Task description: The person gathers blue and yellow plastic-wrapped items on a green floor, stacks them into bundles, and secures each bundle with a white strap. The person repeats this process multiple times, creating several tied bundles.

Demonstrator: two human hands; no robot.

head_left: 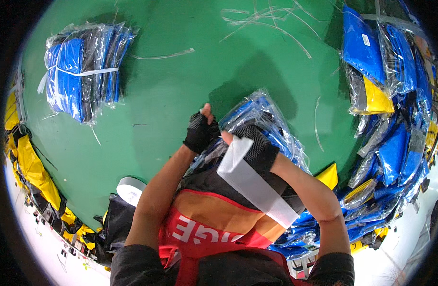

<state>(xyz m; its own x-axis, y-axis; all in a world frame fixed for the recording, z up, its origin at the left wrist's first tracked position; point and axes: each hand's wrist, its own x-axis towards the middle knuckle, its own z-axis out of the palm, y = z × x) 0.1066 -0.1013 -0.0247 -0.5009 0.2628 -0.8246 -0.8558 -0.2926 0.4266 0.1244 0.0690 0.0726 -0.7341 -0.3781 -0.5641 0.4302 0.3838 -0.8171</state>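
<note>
My right hand [257, 148], in a dark fingerless glove, is closed on a wide white strap [262, 183]. The strap folds over near the thumb, and its other end hangs down across my apron toward the right forearm. Just left of it my left hand [202, 131], gloved alike, is curled with the thumb up; whether anything is in its fingers is hidden. Beneath and beyond both hands lies a stack of blue and black folded goods in clear plastic bags [257, 107], partly covered by my hands and the strap.
A bagged blue bundle tied with white strap [68, 71] lies far left on the green surface [166, 76]. Loose clear strips [300, 43] lie at the back. Bagged blue and yellow goods [395, 148] pile along the right. A white roll [130, 190] sits beside my left arm.
</note>
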